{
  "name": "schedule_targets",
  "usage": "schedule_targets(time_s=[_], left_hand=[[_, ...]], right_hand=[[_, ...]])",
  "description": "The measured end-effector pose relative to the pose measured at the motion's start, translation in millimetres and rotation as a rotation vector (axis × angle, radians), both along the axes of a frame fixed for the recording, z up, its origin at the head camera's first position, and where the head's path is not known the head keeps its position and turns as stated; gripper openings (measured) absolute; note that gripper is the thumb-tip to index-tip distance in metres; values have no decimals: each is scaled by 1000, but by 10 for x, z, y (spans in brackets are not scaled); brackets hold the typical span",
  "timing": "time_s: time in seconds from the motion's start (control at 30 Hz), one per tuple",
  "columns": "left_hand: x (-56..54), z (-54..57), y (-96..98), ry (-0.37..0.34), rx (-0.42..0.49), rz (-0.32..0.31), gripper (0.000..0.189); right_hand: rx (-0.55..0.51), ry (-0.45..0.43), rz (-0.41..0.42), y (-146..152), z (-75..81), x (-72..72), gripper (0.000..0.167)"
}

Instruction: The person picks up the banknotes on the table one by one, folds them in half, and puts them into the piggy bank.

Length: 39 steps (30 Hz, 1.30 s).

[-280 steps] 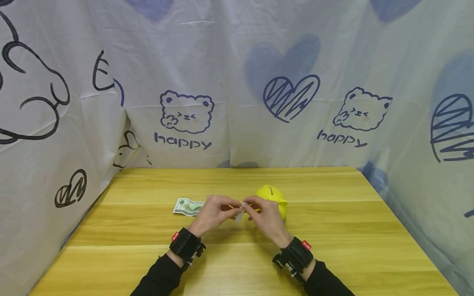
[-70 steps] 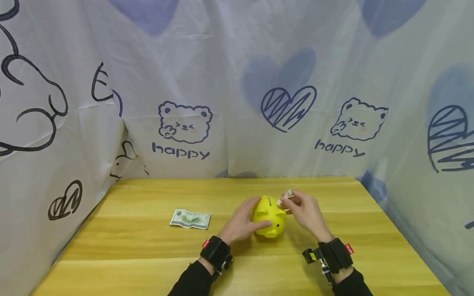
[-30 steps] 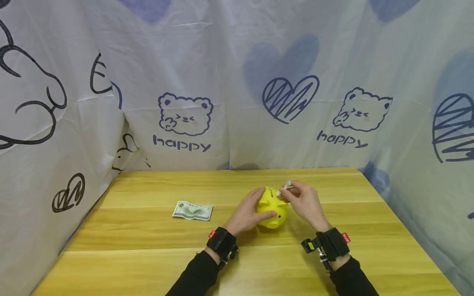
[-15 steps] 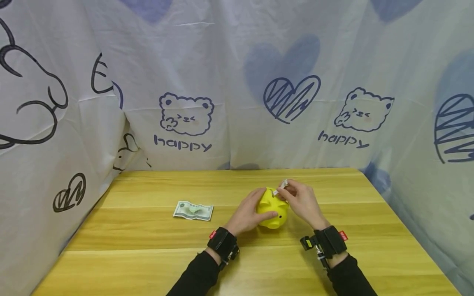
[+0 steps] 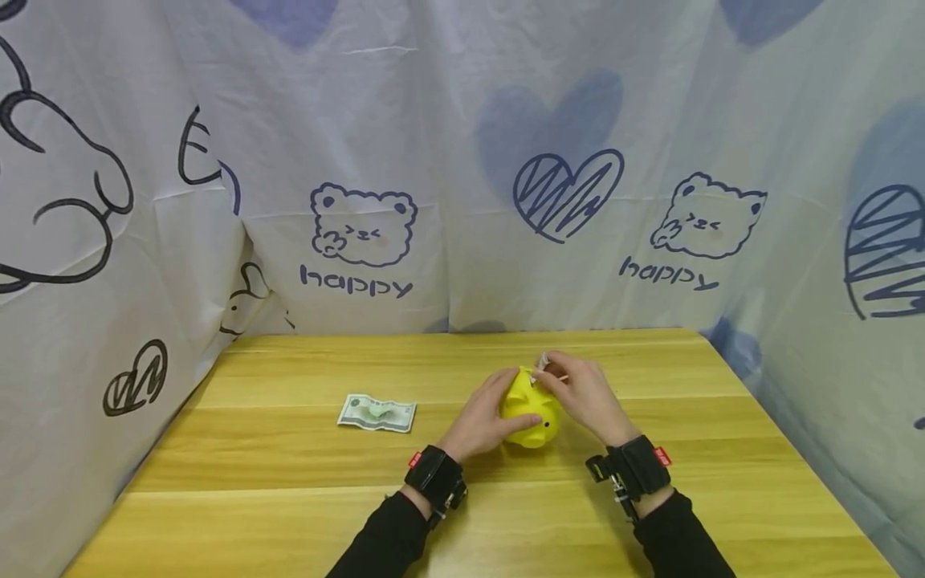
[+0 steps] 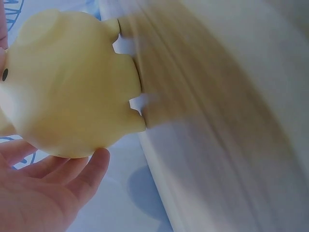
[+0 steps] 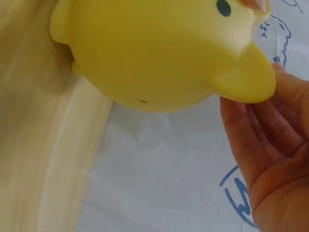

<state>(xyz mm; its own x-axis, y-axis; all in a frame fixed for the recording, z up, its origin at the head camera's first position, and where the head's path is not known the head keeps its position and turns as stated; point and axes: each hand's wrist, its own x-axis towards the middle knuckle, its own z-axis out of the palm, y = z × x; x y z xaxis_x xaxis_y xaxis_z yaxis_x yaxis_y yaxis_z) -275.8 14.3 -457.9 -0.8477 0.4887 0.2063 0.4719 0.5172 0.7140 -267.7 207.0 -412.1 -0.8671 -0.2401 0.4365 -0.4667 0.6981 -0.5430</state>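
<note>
A yellow piggy bank (image 5: 532, 407) stands on the table, its slot on top. My left hand (image 5: 478, 424) holds it from the left, thumb across its front and fingers behind; the left wrist view shows the fingers curled against the pig's body (image 6: 67, 92). My right hand (image 5: 587, 399) pinches a small, narrow folded banknote (image 5: 544, 360), tilted, with its lower end at the slot. Whether that end is inside the slot, I cannot tell. In the right wrist view the pig's ear (image 7: 248, 79) hides the right fingertips and the note.
A flat, slightly creased green-and-white banknote (image 5: 377, 413) lies on the wooden table (image 5: 289, 457), left of the hands. White cloth (image 5: 448, 241) printed with bears and hearts hangs behind the table and along both sides.
Earlier both hands held the folded note together; then the left hand took hold of the piggy bank. Over the last second the right hand moved the note leftward to the slot and tipped it steeper.
</note>
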Motion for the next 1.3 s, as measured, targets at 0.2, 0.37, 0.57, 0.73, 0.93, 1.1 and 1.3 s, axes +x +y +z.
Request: schedule_targets(time_s=[0.2, 0.37, 0.57, 0.73, 0.93, 1.1, 1.3], left_hand=[[10, 2, -8, -13, 9, 0, 87], [11, 10, -12, -12, 15, 4, 86], [-1, 1, -8, 3, 11, -3, 86], [2, -2, -8, 12, 16, -10, 85], [4, -7, 1, 4, 23, -10, 84], [-5, -13, 6, 2, 26, -10, 83], [-13, -26, 1, 1, 32, -7, 84]], right_hand=[[83, -11, 20, -30, 50, -22, 7], [119, -36, 26, -53, 96, -37, 12], [114, -84, 6, -65, 114, -65, 13], [90, -89, -62, -89, 104, -105, 12], [65, -70, -100, -111, 110, -108, 13], [60, -69, -91, -92, 103, -123, 8], [61, -100, -110, -87, 112, -129, 6]])
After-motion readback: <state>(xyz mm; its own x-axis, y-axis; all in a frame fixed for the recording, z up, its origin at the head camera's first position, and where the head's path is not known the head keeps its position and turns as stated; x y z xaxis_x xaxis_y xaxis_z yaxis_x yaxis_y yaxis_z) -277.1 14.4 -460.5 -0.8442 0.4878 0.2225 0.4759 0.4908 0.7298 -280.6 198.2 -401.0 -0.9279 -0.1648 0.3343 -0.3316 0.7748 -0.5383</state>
